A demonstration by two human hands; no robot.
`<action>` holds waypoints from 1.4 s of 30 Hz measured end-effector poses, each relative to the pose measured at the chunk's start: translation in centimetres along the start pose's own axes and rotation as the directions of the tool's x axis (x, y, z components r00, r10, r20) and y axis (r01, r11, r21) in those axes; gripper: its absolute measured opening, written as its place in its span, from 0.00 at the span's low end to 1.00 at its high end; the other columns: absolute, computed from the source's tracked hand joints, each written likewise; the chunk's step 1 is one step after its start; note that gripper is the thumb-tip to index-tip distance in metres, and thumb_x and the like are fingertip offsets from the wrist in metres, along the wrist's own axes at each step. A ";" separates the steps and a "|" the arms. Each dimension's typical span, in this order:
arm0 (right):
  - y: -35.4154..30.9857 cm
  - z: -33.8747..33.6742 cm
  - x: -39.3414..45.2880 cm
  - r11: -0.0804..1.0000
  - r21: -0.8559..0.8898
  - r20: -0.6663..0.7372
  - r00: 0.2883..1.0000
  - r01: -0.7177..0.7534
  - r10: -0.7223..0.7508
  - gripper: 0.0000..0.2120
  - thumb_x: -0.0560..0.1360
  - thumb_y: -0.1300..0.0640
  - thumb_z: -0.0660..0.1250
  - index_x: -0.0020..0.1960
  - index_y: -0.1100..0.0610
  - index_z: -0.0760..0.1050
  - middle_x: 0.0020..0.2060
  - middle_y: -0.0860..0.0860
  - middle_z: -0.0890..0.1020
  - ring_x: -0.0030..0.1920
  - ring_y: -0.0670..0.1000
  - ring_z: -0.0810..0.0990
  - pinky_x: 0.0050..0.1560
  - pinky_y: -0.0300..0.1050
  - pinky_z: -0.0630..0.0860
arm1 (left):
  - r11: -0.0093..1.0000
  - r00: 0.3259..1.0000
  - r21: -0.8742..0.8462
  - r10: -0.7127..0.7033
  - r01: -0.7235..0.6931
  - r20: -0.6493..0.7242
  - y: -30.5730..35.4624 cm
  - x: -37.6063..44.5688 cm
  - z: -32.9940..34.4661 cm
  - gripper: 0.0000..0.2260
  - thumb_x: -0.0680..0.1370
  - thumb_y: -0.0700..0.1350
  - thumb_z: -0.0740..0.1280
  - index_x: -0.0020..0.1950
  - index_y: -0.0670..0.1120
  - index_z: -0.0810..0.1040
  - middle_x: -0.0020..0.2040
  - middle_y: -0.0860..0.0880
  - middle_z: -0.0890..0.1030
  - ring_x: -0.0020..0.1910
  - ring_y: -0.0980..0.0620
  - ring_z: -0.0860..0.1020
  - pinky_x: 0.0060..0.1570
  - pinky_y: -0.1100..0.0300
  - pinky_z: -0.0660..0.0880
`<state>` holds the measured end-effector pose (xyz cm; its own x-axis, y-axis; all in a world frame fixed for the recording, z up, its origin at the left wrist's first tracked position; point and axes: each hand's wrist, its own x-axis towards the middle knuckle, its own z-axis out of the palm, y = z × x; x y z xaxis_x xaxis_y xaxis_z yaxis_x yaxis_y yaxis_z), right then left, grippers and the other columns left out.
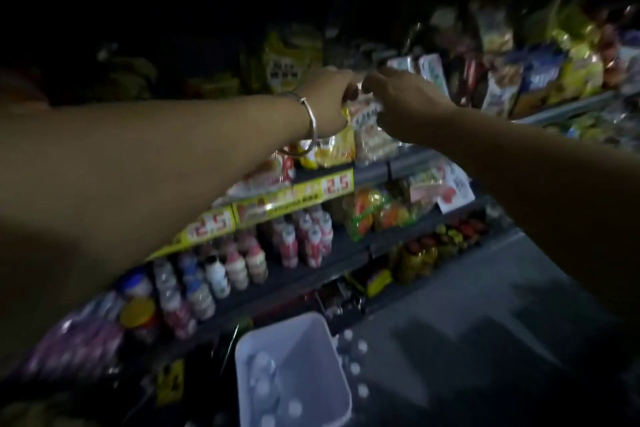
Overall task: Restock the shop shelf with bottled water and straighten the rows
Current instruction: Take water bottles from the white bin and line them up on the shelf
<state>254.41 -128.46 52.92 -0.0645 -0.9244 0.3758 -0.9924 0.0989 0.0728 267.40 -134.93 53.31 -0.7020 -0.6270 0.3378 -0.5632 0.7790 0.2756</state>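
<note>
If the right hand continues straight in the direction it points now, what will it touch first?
Probably the snack packet on the shelf, at the right hand's fingertips beside the left hand. Blur and darkness hide whether it already touches.

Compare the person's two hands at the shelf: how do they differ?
The left hand wears a silver bangle at the wrist; the right hand is bare. The left reaches from the frame's left, the right from its right. Both meet at the snack packets; blur hides their grips.

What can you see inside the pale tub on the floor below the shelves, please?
Inside the pale tub, several clear bottles with white caps lie at its near left. The frame's lower edge cuts off the rest.
</note>
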 end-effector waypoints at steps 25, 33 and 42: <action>-16.3 55.9 -25.9 0.899 0.404 0.829 0.349 0.169 -0.437 0.41 0.67 0.61 0.73 0.74 0.50 0.57 0.68 0.56 0.68 0.66 0.58 0.67 0.65 0.53 0.68 | 0.951 0.643 0.099 -0.272 0.293 0.716 -21.2 -28.7 46.2 0.24 0.72 0.34 0.65 0.66 0.47 0.69 0.65 0.47 0.68 0.65 0.46 0.68 0.63 0.55 0.67; -17.2 59.5 -27.3 0.843 0.535 0.786 0.330 0.060 -0.522 0.38 0.64 0.58 0.78 0.70 0.52 0.65 0.64 0.56 0.73 0.65 0.56 0.70 0.64 0.48 0.67 | 0.957 0.608 0.142 -0.270 0.251 0.747 -22.3 -29.8 49.4 0.23 0.73 0.35 0.63 0.67 0.46 0.68 0.66 0.46 0.68 0.67 0.45 0.67 0.64 0.54 0.65; -14.1 50.3 -22.7 0.830 0.542 0.791 0.413 -0.133 -0.451 0.34 0.63 0.57 0.79 0.66 0.53 0.70 0.63 0.53 0.75 0.63 0.52 0.73 0.60 0.41 0.68 | 0.950 0.548 0.136 -0.276 0.282 0.790 -21.0 -26.2 42.8 0.21 0.74 0.36 0.63 0.67 0.47 0.69 0.65 0.46 0.68 0.63 0.45 0.70 0.61 0.56 0.68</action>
<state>264.64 -127.41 -3.15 0.3379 -0.7179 -0.6087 -0.8716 0.0055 -0.4902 278.95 -134.68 0.19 -0.5735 -0.5556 -0.6020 -0.7922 0.5634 0.2346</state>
